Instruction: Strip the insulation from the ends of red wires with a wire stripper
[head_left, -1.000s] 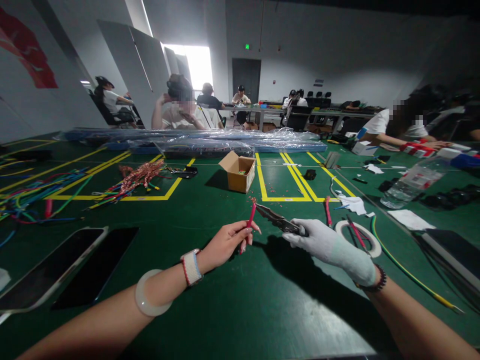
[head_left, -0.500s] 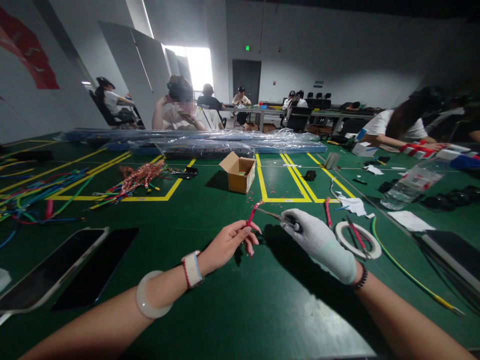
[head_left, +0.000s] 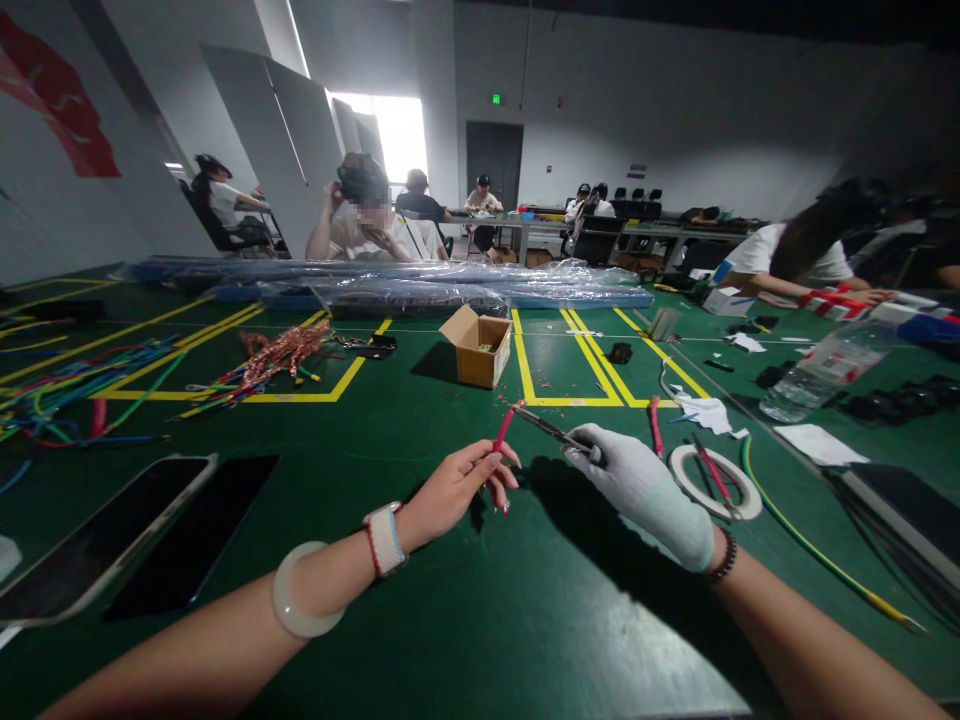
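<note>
My left hand (head_left: pixel 459 490), bare, pinches a short red insulated wire (head_left: pixel 505 428) between thumb and fingers; the wire points up and away, and its far end shows frayed copper. In a white glove, my right hand (head_left: pixel 637 487) is closed around a slim metal tool (head_left: pixel 551 426) with a narrow, blade-like tip. Whether it is a knife or scissors I cannot tell. The tip meets the wire near its copper end. Copper bits lie on the green table (head_left: pixel 480 620) beyond the wire.
An open cardboard box (head_left: pixel 481 355) stands ahead, with a copper wire bundle (head_left: pixel 281 355) to its left. Two phones (head_left: pixel 191 535) lie at left. On the right are a white tape ring (head_left: pixel 679 465), a green-yellow cable (head_left: pixel 806 550) and a plastic bottle (head_left: pixel 825 370). Other people sit beyond.
The tool in my right hand has turned slightly, and its tip now sits against the wire's upper end. My left hand stays nearly still.
</note>
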